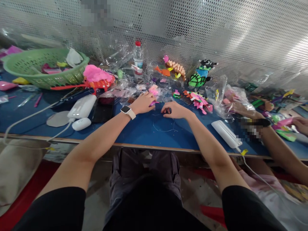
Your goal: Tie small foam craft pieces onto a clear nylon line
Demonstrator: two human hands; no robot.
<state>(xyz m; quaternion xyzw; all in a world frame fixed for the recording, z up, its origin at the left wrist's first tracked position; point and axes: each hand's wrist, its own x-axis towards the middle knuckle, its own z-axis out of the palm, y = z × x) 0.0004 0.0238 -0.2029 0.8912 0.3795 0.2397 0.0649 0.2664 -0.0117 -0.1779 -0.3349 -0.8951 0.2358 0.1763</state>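
Observation:
My left hand (143,103), with a watch (128,112) on its wrist, reaches among small clear packets. Its fingers are stretched out and apart beside a pink soft piece (153,90). A small purple piece (152,103) shows at its thumb; whether the thumb touches it I cannot tell. My right hand (177,110) hovers low over the blue table (144,133), fingers loosely curled with a gap to the thumb and nothing visible between them. Below it lies a thin pale thread (166,130). Just beyond is a small green and pink clay figure (176,94).
A green basket (55,78), pink and red clay model (98,77), dark phone (104,109) and white power bank (81,106) lie leftward. A bottle (138,61) and clay animals (197,79) stand behind. At right are another white device (226,133) and a co-worker's arm (276,144).

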